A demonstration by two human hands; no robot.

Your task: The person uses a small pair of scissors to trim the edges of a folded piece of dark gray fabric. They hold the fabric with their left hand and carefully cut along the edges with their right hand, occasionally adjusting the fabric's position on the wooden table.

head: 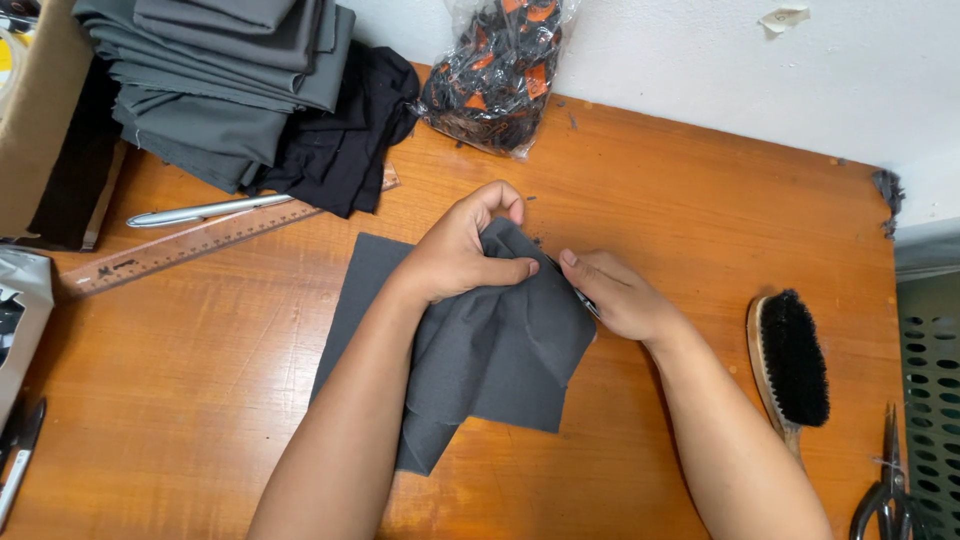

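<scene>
At upper left lies a stack of folded grey fabric (225, 75). At frame centre, the left hand (462, 250) pinches a bunched fold of the grey cloth piece (490, 350); the right hand (618, 293) presses its edge with fingers together. A black-bristled brush (790, 360) lies at right.

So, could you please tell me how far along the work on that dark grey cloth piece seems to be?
Done: a stack of folded grey fabric sits at the orange wooden table's far left corner. In hand: the left hand bunches the dark grey cloth piece, while the right hand grips its edge, seemingly with a small tool. Left: this piece lies crumpled, not yet flat or folded.
</scene>
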